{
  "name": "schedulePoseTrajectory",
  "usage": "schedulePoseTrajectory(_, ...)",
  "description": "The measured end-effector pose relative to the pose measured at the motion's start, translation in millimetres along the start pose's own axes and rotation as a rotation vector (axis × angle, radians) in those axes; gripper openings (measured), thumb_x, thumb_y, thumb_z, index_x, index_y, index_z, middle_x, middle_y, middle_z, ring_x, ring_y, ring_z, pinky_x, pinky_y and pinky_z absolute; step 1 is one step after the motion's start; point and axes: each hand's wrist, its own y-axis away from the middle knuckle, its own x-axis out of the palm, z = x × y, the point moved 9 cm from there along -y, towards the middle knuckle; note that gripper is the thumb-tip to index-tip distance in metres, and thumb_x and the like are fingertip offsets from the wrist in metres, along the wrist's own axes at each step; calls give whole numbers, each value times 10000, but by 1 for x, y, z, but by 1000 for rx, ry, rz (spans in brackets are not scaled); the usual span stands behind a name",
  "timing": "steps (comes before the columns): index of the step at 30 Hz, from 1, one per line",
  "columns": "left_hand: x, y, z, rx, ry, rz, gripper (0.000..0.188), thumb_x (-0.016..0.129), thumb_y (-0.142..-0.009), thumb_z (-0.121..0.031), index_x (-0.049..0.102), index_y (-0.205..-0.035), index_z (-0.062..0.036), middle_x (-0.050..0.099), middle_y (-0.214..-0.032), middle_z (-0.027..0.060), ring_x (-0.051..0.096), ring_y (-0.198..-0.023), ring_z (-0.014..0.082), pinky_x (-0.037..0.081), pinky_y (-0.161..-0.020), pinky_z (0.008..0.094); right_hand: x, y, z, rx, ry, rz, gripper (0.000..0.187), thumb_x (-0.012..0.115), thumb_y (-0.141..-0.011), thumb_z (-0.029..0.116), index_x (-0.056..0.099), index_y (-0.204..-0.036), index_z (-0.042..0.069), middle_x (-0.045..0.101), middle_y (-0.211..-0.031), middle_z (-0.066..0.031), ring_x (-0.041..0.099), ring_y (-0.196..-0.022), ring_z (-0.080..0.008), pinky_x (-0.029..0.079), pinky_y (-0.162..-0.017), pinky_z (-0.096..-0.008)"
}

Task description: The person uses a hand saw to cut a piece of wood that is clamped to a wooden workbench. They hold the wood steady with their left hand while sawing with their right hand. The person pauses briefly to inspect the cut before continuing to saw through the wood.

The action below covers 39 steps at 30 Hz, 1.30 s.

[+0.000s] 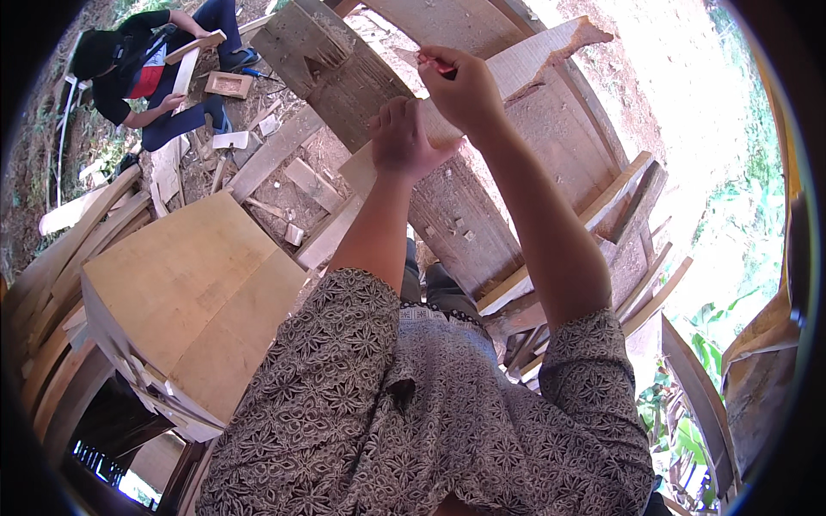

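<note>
A pale, rough-edged wooden board [544,62] lies slanting across a thick timber beam [452,206], its far right end jagged. My left hand [403,142] grips this board near its left part, fingers over the far edge and thumb stretched toward the right. Just beyond and to the right, my right hand [460,86] is closed around a small red-handled tool [443,69]. A thin pale tip points left from that fist; the fingers hide most of the tool, so its kind is unclear.
A large pale wooden block [194,297] stands at my left, beside curved wood strips [64,258]. Another person [155,73] sits at the far left holding wood pieces. Offcuts [311,183] litter the ground. More planks [632,193] lean at the right.
</note>
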Motion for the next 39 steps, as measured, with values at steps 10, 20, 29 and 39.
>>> schedulePoseTrajectory(10, 3, -11, -5, -14, 66, 100, 879, 847, -638, -655, 492, -1198, -78, 548, -1122, 111, 558, -1102, 331, 433, -910, 510, 47, -84, -37, 71, -23, -109, 294, 684, -914, 297, 786, -1128, 124, 770, -1015, -181, 753, -930, -317, 577, -857, -389)
schedulePoseTrajectory(20, 3, -5, 13, -97, 101, 131, 919, 818, -662, -683, 484, -1249, -60, 543, -1220, 140, 543, -1167, 331, 424, -944, 500, -106, 61, 70, 73, -98, -56, 382, 726, -992, 150, 676, -1354, 43, 757, -1055, -70, 687, -900, -71, 529, -779, -196)
schedulePoseTrajectory(29, 7, 0, 4, 2, 55, 59, 899, 794, -696, -705, 478, -1220, -47, 534, -1224, 162, 558, -1147, 353, 434, -959, 519, -153, 176, 57, 222, -84, 1, 365, 598, -1012, -46, 597, -1376, -55, 689, -1327, -170, 616, -1267, -193, 477, -1090, -329)
schedulePoseTrajectory(39, 13, 5, 2, 44, 2, 31, 853, 763, -737, -735, 495, -1155, -42, 533, -1191, 176, 558, -1136, 372, 476, -953, 518, -160, 207, 46, 98, -124, 72, 381, 591, -1006, -69, 582, -1387, -61, 675, -1356, -166, 614, -1277, -180, 473, -1083, -309)
